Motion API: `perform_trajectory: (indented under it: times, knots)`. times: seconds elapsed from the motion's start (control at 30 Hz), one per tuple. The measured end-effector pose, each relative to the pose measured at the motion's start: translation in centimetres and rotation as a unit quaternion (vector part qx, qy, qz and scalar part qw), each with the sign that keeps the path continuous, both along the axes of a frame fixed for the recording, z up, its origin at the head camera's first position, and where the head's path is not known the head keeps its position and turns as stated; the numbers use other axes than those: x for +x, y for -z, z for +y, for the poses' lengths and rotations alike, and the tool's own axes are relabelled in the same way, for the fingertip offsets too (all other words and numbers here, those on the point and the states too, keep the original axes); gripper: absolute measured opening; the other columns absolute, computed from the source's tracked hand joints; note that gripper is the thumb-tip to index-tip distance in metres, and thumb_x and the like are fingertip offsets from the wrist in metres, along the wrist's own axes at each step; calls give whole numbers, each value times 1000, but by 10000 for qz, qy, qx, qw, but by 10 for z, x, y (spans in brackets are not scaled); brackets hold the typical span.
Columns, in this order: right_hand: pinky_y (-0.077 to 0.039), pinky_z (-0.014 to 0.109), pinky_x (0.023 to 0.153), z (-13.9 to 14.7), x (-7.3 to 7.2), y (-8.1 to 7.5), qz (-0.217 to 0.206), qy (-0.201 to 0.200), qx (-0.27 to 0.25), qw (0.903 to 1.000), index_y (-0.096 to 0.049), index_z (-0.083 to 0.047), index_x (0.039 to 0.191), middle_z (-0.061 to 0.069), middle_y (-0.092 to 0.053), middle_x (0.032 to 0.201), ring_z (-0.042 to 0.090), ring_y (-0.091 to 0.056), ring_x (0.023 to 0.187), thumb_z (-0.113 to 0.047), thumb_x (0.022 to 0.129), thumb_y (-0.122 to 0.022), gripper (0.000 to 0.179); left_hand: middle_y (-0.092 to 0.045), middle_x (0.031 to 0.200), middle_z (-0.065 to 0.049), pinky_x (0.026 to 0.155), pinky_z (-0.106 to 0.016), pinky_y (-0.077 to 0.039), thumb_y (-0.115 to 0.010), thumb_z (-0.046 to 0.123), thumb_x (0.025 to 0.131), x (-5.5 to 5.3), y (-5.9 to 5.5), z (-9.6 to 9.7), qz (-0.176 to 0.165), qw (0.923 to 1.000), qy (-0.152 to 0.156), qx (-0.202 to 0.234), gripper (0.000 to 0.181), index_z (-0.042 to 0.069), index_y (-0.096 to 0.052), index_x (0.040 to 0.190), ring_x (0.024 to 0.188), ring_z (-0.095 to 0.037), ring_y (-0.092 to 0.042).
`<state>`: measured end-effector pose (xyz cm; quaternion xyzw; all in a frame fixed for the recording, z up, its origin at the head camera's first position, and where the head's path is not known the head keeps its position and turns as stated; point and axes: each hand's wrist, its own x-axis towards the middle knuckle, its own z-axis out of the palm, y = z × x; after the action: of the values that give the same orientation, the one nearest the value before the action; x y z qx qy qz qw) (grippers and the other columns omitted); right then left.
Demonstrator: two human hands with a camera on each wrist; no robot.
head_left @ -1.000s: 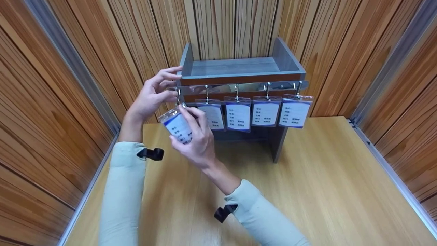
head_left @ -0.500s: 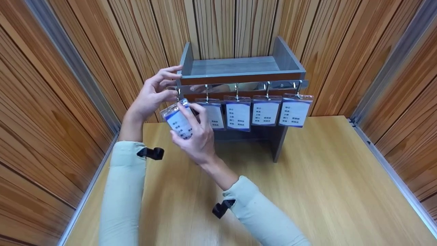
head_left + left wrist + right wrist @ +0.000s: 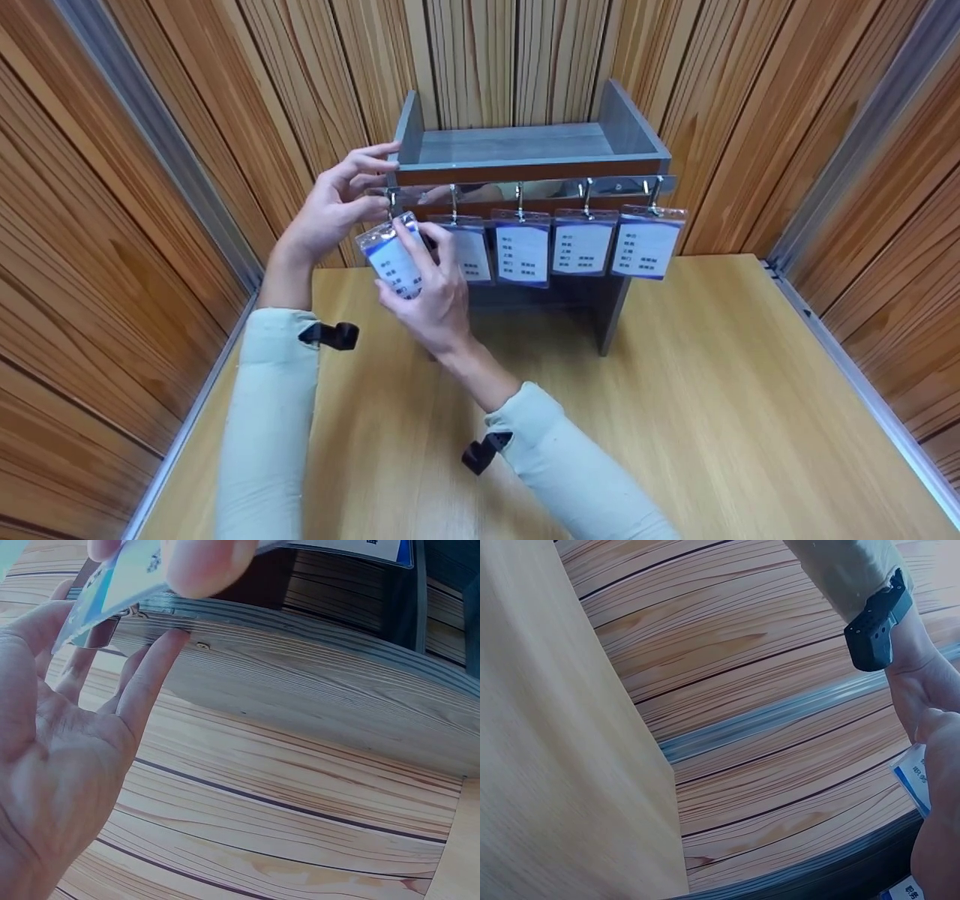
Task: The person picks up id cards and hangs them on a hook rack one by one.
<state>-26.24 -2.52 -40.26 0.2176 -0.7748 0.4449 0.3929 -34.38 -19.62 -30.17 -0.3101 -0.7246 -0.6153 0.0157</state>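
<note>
In the head view my right hand (image 3: 435, 289) pinches a clear-sleeved ID badge (image 3: 397, 259), white with blue bands, tilted beneath the leftmost metal hook (image 3: 391, 201). Its top edge is right at that hook. A clear strip (image 3: 480, 193) bearing several hooks runs along the shelf front. My left hand (image 3: 334, 199) holds the strip's left end between thumb and fingers, with fingertips against the shelf's side. The left wrist view shows the badge (image 3: 116, 589) overlapping my left thumb. More badges hang on the other hooks, one of them (image 3: 523, 251) in the middle.
A grey wooden shelf (image 3: 517, 144) with raised side panels stands on the light wood table (image 3: 750, 390). Wood-patterned wall panels (image 3: 517, 60) enclose it at the back and sides, with metal channels (image 3: 885, 450) at the edges.
My right hand has raised the badge slightly, up towards the leftmost hook, and turned it a little more upright. My left hand has stayed at the strip's end.
</note>
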Motion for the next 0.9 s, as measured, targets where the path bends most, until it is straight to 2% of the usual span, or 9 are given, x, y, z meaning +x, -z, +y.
perform_trajectory:
  times: [0.37,0.63,0.9]
  knots:
    - [-56,42,122,0,-1,-3,-257,-31,121,9996,-60,-11,162,17,-49,157,32,-58,143,-24,95,-93,76,-44,180,0,119,-58,-57,-61,-1,107,0,1,1,139,9998,-64,-114,41,14,-69,144,153,-32,-55]
    - [-55,42,124,-4,-1,-3,-420,-24,83,9991,-59,-12,163,18,-48,157,32,-58,145,-25,96,-91,75,-44,180,0,123,-64,-53,-61,0,108,1,0,1,125,9998,-124,-120,40,17,-70,142,156,-34,-54]
    - [-56,41,124,-5,2,-7,-690,-145,-8,9975,-59,-13,164,18,-46,158,32,-58,144,-24,96,-91,75,-43,181,-1,121,-59,-56,-59,-2,107,1,1,1,127,9999,-76,-55,41,16,-70,143,157,-35,-53]
